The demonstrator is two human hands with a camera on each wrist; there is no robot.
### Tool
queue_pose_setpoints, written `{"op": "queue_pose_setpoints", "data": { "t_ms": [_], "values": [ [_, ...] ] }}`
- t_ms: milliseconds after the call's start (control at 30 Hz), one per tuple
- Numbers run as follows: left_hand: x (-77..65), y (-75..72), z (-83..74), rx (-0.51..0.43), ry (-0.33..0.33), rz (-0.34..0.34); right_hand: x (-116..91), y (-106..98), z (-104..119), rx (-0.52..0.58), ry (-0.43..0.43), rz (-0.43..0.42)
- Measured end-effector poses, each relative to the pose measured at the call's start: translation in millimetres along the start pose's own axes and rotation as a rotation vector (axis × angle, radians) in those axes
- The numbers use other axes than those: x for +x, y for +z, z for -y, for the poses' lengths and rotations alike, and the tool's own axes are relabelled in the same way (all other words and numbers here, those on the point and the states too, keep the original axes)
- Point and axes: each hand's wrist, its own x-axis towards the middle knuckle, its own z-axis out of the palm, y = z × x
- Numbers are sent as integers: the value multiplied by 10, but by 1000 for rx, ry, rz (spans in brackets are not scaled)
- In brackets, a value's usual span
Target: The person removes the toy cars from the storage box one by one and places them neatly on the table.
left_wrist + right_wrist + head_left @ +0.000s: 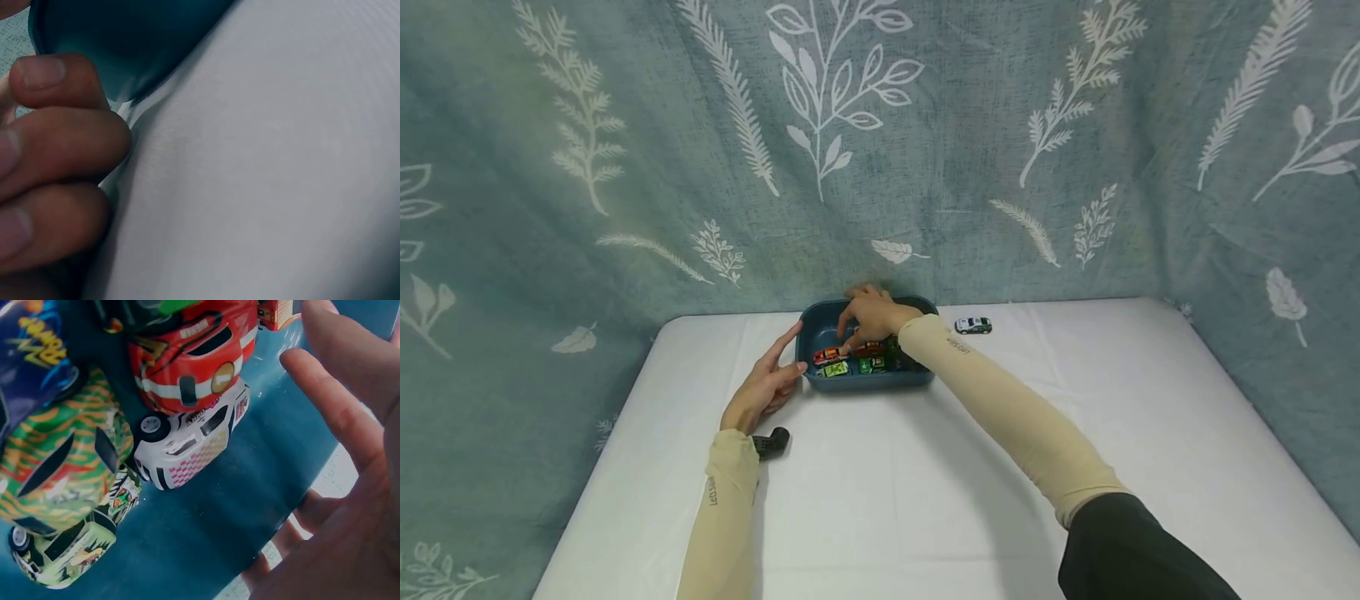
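A dark blue bin [872, 382] with several toy cars in it stands at the table's far edge. My left hand [763, 387] is at its left end, index finger and thumb spread along the rim. In the left wrist view its other fingers [62, 144] bend beside the bin's outer wall. Over the bin reaches my right hand [876, 315], its thumb and index finger lowered inside, apart, near an orange-red toy car [830, 356]. The right wrist view shows a red toy car [194, 362], a white checkered one [194, 444] and a green-orange striped one [69, 456].
A white and green toy car [973, 325] sits on the white tablecloth [880, 500], just right of the bin. A green patterned curtain [970, 150] hangs right behind the table. The camera strap's black piece [772, 443] juts from the left wrist.
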Motion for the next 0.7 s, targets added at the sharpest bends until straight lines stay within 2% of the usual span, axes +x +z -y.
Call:
{"op": "queue_pose_setpoints", "data": {
  "t_ms": [233,467,700],
  "values": [
    [0,-8,-5,12,-22,-4,19,18,49,3,18,17],
    [-20,11,14,-4,-14,0,21,82,55,5,40,18],
    [-30,20,8,4,-6,-15,48,143,37,-25,26,-20]
  ]
}}
